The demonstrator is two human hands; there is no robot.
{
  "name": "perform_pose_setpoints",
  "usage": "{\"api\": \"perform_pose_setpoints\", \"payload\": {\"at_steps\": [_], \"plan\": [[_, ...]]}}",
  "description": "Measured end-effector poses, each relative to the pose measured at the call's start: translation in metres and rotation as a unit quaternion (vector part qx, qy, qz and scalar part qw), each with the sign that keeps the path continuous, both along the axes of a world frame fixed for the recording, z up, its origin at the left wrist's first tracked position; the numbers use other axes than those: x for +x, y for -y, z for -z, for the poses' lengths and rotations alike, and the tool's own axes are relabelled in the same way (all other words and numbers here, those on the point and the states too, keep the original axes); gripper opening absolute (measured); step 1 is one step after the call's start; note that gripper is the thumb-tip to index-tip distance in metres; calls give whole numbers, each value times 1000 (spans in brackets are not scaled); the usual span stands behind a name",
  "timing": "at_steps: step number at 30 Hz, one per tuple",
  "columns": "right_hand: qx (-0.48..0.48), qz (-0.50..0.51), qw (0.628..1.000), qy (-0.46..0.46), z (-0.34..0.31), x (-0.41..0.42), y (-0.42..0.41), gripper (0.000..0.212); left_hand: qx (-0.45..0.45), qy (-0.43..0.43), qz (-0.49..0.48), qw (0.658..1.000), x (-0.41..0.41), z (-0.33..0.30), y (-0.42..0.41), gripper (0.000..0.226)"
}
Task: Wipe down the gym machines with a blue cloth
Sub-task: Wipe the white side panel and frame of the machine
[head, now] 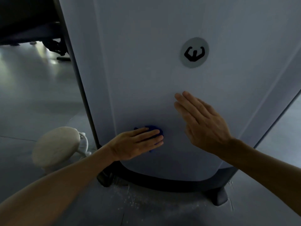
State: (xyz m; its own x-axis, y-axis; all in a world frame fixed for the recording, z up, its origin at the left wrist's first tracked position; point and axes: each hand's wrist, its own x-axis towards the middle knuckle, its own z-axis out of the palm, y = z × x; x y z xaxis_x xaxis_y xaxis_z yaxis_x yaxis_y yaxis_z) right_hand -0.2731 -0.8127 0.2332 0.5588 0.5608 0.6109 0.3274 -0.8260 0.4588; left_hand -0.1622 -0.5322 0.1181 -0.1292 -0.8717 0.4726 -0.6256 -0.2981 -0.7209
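A pale grey floor (40,98) runs under the machine's white panel (146,70), and on that panel our left hand (136,144) presses the blue cloth (154,128) with flat, straight fingers, low down near the dark base rim (162,181); our right hand (202,121) lies flat and spread just beside it, holding nothing; bare panel stretches above to a round logo badge (194,52); most of the cloth is hidden under the fingers; a round cream stool (57,147) stands to the left; white dust speckles the floor by the base.
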Motion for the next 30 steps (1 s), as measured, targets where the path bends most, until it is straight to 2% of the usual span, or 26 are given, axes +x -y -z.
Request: {"api": "perform_pose_setpoints", "payload": {"at_steps": [3,5,8,10,12,15,17,20,22,25,27,28,30], "plan": [[12,12,1000,19,-16,-3,5,72,-10,5,-10,1000,-6,-45,1,50],[38,24,998,41,-34,-5,7,75,-108,9,-5,994,-7,-95,13,47],[70,42,995,63,-59,-7,10,73,-250,-2,7,968,-7,-169,39,46],[88,54,993,63,-67,-8,12,74,-293,-34,21,955,-6,-191,54,50],[99,58,991,62,-66,-7,12,75,-312,-58,33,948,-4,-181,64,52],[101,44,992,60,-45,-5,14,76,-272,-50,44,960,-6,-124,65,55],[86,34,995,46,-25,-4,18,79,-174,-41,39,983,-7,-77,56,55],[49,17,998,28,4,-6,23,75,-59,-24,26,998,-11,-19,43,53],[20,9,1000,15,18,-8,27,75,-24,-20,16,999,-14,-4,41,52],[-2,13,1000,-5,18,-11,34,78,9,11,5,1000,-15,-21,41,49],[14,22,1000,-1,3,-14,38,74,-8,37,-10,999,-18,-53,42,47],[31,34,999,5,-7,-15,39,73,-44,41,-16,998,-20,-75,46,46],[61,63,996,16,-29,-18,40,75,-174,22,-30,984,-22,-128,58,47]]}}
